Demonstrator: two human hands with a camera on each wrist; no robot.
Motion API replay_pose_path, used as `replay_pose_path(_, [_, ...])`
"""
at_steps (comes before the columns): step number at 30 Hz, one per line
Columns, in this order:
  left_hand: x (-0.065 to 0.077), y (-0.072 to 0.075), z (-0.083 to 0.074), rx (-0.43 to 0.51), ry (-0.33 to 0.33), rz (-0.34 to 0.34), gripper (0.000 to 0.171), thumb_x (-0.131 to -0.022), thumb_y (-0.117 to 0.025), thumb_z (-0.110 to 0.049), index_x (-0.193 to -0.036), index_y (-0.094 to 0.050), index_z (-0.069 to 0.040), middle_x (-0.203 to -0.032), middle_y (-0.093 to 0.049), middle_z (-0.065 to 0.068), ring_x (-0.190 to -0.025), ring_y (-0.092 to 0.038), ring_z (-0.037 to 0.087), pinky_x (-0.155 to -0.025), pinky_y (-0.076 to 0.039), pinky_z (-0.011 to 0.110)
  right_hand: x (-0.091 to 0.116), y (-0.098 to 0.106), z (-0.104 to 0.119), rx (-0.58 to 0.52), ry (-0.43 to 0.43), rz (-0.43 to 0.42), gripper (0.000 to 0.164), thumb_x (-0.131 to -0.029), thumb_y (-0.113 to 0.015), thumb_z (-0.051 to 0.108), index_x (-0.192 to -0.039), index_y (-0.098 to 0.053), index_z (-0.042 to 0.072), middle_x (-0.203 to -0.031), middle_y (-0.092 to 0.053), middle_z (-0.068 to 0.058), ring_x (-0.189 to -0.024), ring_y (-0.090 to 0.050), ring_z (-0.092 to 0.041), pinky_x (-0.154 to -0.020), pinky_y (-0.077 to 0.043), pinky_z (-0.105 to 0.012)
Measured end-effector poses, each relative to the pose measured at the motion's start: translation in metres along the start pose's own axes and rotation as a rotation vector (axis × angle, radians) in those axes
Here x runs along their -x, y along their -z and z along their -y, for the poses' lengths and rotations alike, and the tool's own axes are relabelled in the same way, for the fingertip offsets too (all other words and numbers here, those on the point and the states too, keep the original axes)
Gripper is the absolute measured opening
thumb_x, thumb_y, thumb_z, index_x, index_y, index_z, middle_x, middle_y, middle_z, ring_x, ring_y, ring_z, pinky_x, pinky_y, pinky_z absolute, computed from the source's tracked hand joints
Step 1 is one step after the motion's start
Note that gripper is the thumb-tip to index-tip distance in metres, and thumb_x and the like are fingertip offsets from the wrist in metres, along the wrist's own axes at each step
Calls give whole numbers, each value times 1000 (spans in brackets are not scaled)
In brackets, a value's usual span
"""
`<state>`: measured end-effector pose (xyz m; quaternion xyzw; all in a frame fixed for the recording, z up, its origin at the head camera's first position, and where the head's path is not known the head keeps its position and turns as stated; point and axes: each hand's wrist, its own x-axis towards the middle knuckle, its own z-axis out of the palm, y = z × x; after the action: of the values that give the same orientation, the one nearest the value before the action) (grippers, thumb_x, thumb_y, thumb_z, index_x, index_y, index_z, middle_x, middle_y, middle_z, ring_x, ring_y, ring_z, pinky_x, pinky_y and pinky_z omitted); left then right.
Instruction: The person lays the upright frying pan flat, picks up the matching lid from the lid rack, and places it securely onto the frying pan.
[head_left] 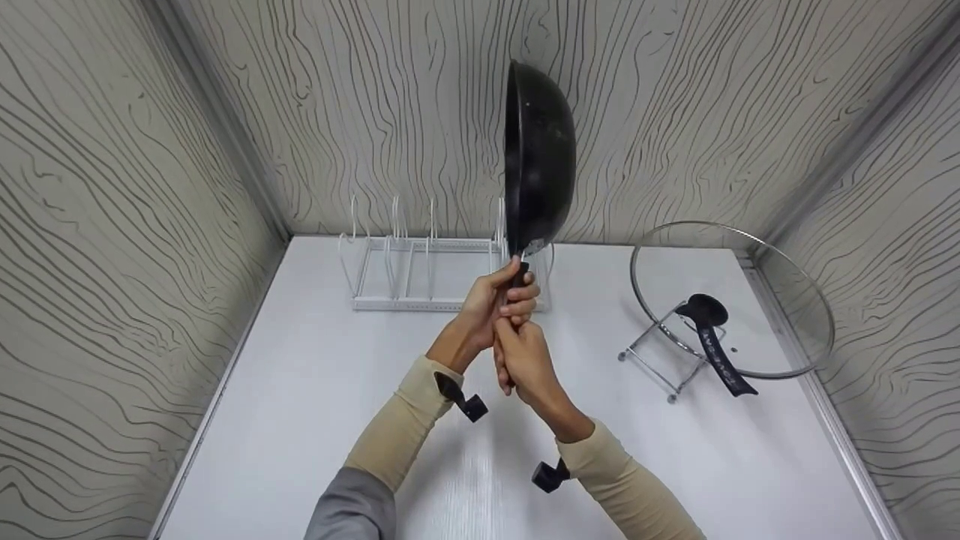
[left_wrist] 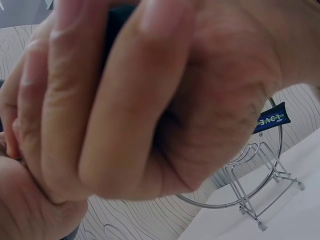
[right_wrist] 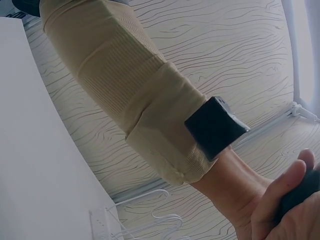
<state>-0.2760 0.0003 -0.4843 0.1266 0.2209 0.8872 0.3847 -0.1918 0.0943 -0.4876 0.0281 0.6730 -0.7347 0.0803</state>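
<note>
A black wok (head_left: 544, 154) is held up on its side, its rim turned left and its bottom to the right. My left hand (head_left: 495, 300) grips the handle (head_left: 520, 274) just below the pan, fingers wrapped round it. Right below, my right hand (head_left: 527, 364) grips the handle's lower end, touching the left hand. In the left wrist view, the curled fingers of the left hand (left_wrist: 120, 105) cover most of the handle. The right wrist view shows the dark handle (right_wrist: 300, 195) between fingers at the lower right. Behind the wok stands a white wire rack (head_left: 409, 306), partly hidden by it.
At the right, a glass lid (head_left: 795, 300) with a black handle (head_left: 716, 345) leans on a small chrome wire stand (head_left: 649, 360). All stand on a white tabletop (head_left: 315, 390). Wood-grain patterned walls (head_left: 360, 97) close in the back and both sides.
</note>
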Motion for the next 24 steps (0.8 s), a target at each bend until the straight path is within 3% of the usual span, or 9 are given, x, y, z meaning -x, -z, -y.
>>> replay_pose_path(24, [6, -15, -2, -40, -19, 11, 39, -118, -30, -39, -97, -49, -12, -66, -45, -8, -46, -47, 2, -48, -49, 18, 10, 1, 9, -61, 15, 55, 50, -107, -45, 15, -57, -43, 10, -42, -42, 5, -29, -41, -6, -28, -36, -24])
